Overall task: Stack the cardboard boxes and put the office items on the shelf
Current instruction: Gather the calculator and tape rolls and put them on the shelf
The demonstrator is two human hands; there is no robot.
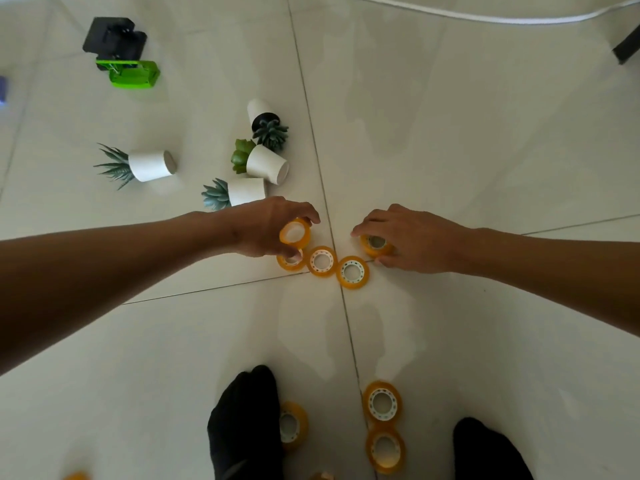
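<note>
A: Two hands down at floor level. Left hand (268,225) fingers (306,214) curled, pinching a tilted tape roll (295,232) above another roll (290,260).

B: Right?

A: Right hand (412,239) fingers curled over a fourth roll (375,244) lying on the floor (485,150). Between the hands: two flat rolls (322,260), (352,272), touching.

B: Rest?

A: Beyond the left fingers, tipped potted plants (265,162); further, green tape dispenser (133,73). Nearer the feet, more rolls (382,401).

We see floor (450,133): pale glazed tile, glossy, faint reflections. Tape rolls (352,272): amber translucent film, shiny, white plastic cores. Plant pots (149,165): matt white, smooth; leaves plastic-looking. Dispenser (133,75): clear green glossy plastic. Socks (244,420): black matt cloth
</note>
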